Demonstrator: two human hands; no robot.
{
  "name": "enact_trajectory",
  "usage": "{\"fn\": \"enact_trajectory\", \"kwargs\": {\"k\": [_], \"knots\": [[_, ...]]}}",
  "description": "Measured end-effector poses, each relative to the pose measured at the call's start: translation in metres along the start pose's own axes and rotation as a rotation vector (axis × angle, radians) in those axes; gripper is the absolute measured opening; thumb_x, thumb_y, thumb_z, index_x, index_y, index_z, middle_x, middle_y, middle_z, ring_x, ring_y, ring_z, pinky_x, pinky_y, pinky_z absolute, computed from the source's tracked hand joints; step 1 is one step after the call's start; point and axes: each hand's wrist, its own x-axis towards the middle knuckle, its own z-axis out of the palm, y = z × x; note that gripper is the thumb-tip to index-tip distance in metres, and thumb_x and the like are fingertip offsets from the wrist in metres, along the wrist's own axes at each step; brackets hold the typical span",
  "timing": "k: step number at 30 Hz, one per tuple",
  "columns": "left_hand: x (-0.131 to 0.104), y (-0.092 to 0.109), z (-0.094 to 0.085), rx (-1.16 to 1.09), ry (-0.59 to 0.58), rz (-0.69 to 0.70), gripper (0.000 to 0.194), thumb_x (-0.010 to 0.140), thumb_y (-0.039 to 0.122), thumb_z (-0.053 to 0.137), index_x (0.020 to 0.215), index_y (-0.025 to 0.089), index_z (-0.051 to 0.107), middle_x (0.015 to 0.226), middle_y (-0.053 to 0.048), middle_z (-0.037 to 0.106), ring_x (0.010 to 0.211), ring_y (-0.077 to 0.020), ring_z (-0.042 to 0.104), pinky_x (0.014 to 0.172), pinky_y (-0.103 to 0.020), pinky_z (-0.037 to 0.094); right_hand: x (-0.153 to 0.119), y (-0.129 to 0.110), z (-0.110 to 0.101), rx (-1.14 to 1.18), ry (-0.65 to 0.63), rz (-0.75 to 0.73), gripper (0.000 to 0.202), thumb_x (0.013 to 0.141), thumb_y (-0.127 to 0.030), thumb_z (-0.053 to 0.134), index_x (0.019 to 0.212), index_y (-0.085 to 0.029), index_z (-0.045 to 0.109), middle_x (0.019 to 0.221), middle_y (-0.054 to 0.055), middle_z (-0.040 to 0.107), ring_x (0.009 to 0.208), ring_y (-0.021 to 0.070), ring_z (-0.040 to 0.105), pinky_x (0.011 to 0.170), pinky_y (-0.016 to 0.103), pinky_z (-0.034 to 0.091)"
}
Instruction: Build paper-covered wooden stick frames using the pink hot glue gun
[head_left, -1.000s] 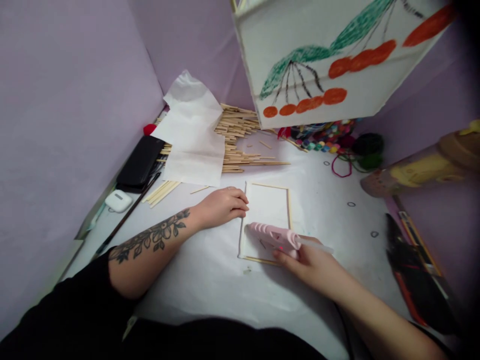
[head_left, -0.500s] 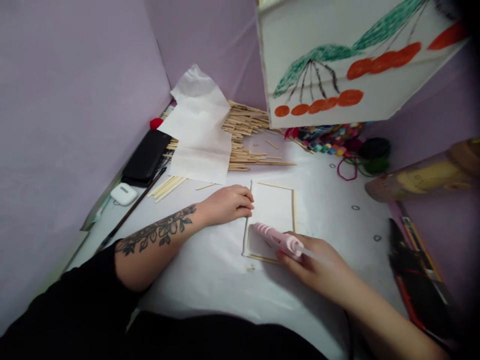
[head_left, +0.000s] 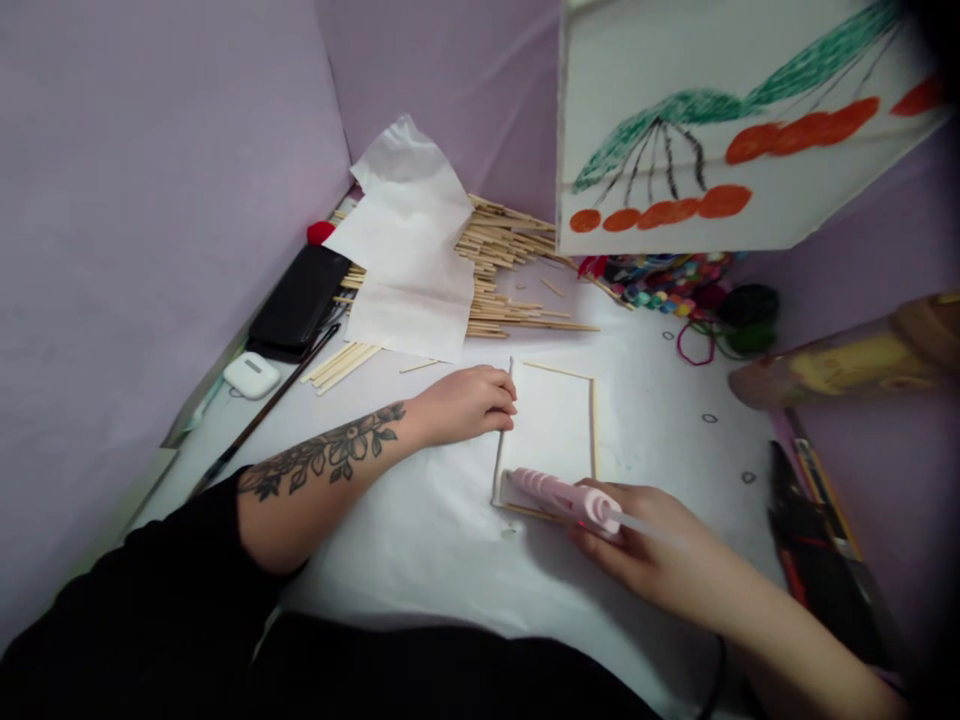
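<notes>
Glue gun [head_left: 555, 492], pale pink, is clasped in my right grip [head_left: 649, 535], thumb and fingers closed round it, with a translucent glue stick [head_left: 649, 526] poking out of its back end. I have its nozzle over the lower left corner of a stick frame [head_left: 594, 425], which lies flat on the bench [head_left: 405, 540] in front of me, edging a white sheet [head_left: 555, 415]. Whether the tip touches, I cannot tell.

My left grip [head_left: 476, 403] rests at the frame's left side, fingers bent over the upper part of that stick; I cannot tell whether they pinch it or merely press it.

Beyond the frame I see a heap of wooden sticks [head_left: 514, 240], partly covered by creased paper [head_left: 409, 240]. Off to my left are a black case [head_left: 300, 305], a white earbud case [head_left: 252, 376] and a slim paintbrush [head_left: 270, 410]. A cherry picture [head_left: 675, 60] stands at the back right, and a tumbler [head_left: 832, 365] is further right.
</notes>
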Motion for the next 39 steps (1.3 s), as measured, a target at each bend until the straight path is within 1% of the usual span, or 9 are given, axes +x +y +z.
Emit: {"fn": "enact_trajectory", "kwargs": {"k": [5,9,14,19,24,30,34,39], "knots": [[0.0,0.001,0.0,-0.008,-0.003,0.001,0.008,0.082,0.022,0.069,0.086,0.018,0.073,0.1,-0.005,0.067,0.093,-0.0173,0.061,0.085,-0.029,0.047,-0.002,-0.003,-0.001,-0.012,0.054,0.028,0.011,0.084,-0.027,0.048,0.077,-0.021,0.052,0.068,0.003,0.062,0.058,0.0157,0.053,0.057,0.027,0.04],[0.0,0.001,-0.001,-0.003,-0.001,0.003,0.008,0.082,0.022,0.068,0.086,0.017,0.073,0.101,-0.005,0.067,0.094,-0.0175,0.061,0.085,-0.029,0.047,-0.005,-0.006,-0.001,0.022,-0.013,-0.018,0.01,0.084,-0.026,0.048,0.077,-0.021,0.053,0.068,0.002,0.061,0.058,0.0149,0.053,0.057,0.026,0.04],[0.0,0.0,0.0,0.004,0.003,0.017,0.008,0.081,0.022,0.069,0.086,0.016,0.073,0.1,-0.005,0.067,0.093,-0.0173,0.061,0.086,-0.029,0.047,-0.008,-0.008,0.002,0.04,0.058,-0.005,0.012,0.084,-0.027,0.048,0.075,-0.021,0.052,0.066,0.002,0.06,0.057,0.0143,0.051,0.055,0.026,0.04],[0.001,0.001,0.001,-0.006,0.006,0.011,0.007,0.081,0.021,0.069,0.086,0.017,0.073,0.1,-0.005,0.066,0.093,-0.0175,0.061,0.086,-0.029,0.047,-0.009,-0.006,0.005,0.037,0.049,0.015,0.011,0.084,-0.027,0.049,0.075,-0.021,0.052,0.066,0.001,0.06,0.056,0.0141,0.051,0.056,0.026,0.04],[0.0,0.002,0.0,-0.01,-0.002,-0.002,0.007,0.081,0.022,0.069,0.085,0.017,0.073,0.1,-0.005,0.066,0.093,-0.0175,0.061,0.086,-0.029,0.046,-0.008,-0.007,0.007,0.039,0.091,0.021,0.012,0.085,-0.028,0.048,0.076,-0.021,0.052,0.067,0.002,0.061,0.058,0.0153,0.053,0.057,0.026,0.04],[0.0,0.002,0.0,-0.007,-0.001,-0.002,0.007,0.081,0.021,0.069,0.085,0.017,0.073,0.1,-0.005,0.066,0.093,-0.0174,0.061,0.086,-0.029,0.046,-0.011,-0.012,0.006,0.027,0.002,-0.024,0.009,0.083,-0.025,0.049,0.076,-0.022,0.053,0.066,0.0,0.06,0.057,0.0138,0.051,0.056,0.025,0.039],[0.001,0.002,0.0,-0.006,-0.005,0.0,0.007,0.081,0.022,0.069,0.085,0.016,0.072,0.099,-0.005,0.066,0.092,-0.0173,0.061,0.085,-0.029,0.046,-0.013,-0.011,0.005,0.016,0.039,-0.026,0.012,0.084,-0.026,0.05,0.074,-0.022,0.055,0.064,-0.001,0.059,0.055,0.0133,0.05,0.054,0.025,0.039],[0.001,0.003,0.0,0.013,-0.015,-0.011,0.006,0.082,0.022,0.069,0.085,0.017,0.072,0.1,-0.005,0.066,0.094,-0.0181,0.06,0.086,-0.03,0.046,-0.014,-0.009,0.003,0.064,0.01,-0.061,0.011,0.083,-0.026,0.054,0.083,-0.024,0.064,0.065,-0.001,0.063,0.056,0.014,0.054,0.054,0.024,0.041]]}}
